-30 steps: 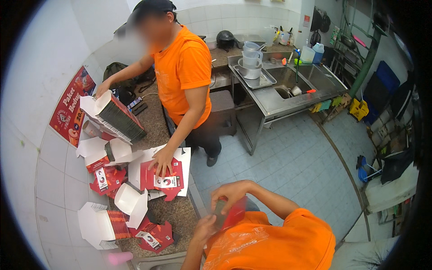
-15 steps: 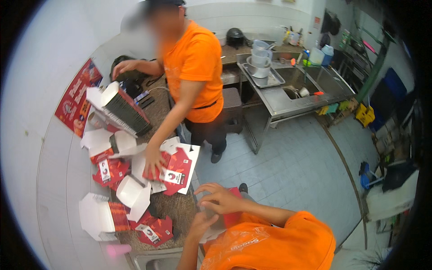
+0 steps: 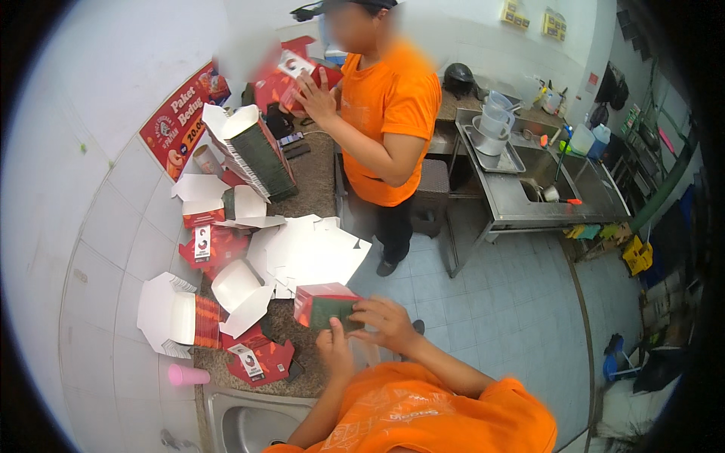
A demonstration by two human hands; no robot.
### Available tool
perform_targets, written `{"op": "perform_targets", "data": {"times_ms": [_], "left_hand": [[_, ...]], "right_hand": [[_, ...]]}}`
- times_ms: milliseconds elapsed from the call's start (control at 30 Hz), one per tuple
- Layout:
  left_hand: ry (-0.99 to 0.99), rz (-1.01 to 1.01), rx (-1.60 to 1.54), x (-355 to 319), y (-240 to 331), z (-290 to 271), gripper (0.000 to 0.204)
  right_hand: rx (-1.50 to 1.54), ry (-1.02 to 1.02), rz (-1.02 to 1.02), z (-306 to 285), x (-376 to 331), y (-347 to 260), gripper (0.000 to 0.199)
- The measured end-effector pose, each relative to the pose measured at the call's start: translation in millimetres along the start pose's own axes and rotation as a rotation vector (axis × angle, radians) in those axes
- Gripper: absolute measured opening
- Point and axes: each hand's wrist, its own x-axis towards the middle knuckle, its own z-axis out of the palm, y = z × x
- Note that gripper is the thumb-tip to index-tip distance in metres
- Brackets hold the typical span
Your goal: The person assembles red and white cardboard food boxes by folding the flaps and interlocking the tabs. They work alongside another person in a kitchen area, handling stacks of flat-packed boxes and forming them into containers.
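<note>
Red-sided and half folded, a small carton [image 3: 326,306] sits gripped between both hands at the counter's near edge: right hand [image 3: 387,323] pinching its top, left hand [image 3: 334,349] bracing underneath. A second ago it was lower, against the chest; now it is raised and squared. Two people work; one coworker's hand [image 3: 317,97] lifts another carton [image 3: 294,66].

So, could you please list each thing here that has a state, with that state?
Red box: folded up, held by both hands.
Left hand: on the box's near edge.
Right hand: gripping the box's right side.
White flat carton: unfolded, lying on the counter.
Carton stack: leaning, tilted.
Buckets: stacked, upright.
</note>
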Motion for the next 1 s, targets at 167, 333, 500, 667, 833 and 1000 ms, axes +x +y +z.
{"op": "perform_targets", "data": {"times_ms": [167,333,500,667,833,1000], "left_hand": [[-0.163,0.377,0.333,30,12,-8,0.054],[-0.100,0.282,0.135,22,35,10,0.053],[-0.099,0.179,0.004,28,17,3,0.046],[-0.114,0.238,-0.117,30,-2,4,0.033],[-0.217,0.211,-0.363,23,36,17,0.040],[-0.170,0.148,-0.325,40,32,0,0.044]], "right_hand": [[0.093,-0.023,-0.003,-10,19,2,0.044],[0.036,0.019,0.008,-5,29,-7,0.039],[-0.045,0.059,0.002,-2,41,-8,0.032],[-0.009,0.137,-0.017,14,48,-6,0.030],[0.011,0.180,0.002,17,63,-10,0.025],[0.183,-0.049,-0.044,11,66,5,0.028]]}}
